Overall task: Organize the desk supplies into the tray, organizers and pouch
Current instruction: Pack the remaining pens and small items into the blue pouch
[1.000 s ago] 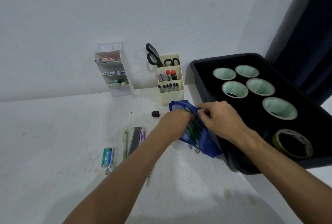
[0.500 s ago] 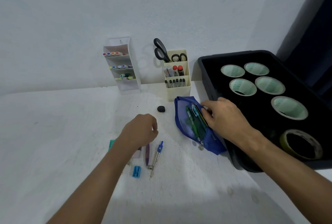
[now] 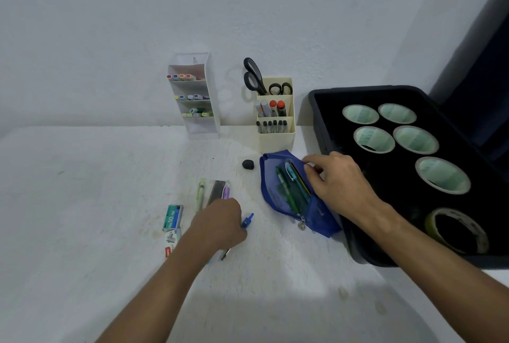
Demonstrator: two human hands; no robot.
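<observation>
A blue mesh pouch (image 3: 278, 199) lies unzipped on the white desk with green and blue pens inside. My right hand (image 3: 338, 183) pinches its far right edge and holds the mouth apart. My left hand (image 3: 220, 224) is curled over a blue-headed compass (image 3: 248, 220); the compass head sticks out to the hand's right and its legs below the hand. Beside that hand lie a green pen (image 3: 201, 194), a dark lead case (image 3: 216, 191) and a purple pen (image 3: 226, 190). A black eraser (image 3: 248, 164) sits left of the pouch.
A black tray (image 3: 325, 122) at the right holds several tape rolls (image 3: 440, 174). A white marker organizer (image 3: 198, 95) and a cream organizer (image 3: 275, 136) with scissors and markers stand by the wall. A staples box (image 3: 173, 217) and binder clip (image 3: 172, 236) lie left.
My left hand left the pouch, swung left to the loose supplies and now closes over the compass. My right hand stayed on the pouch's edge.
</observation>
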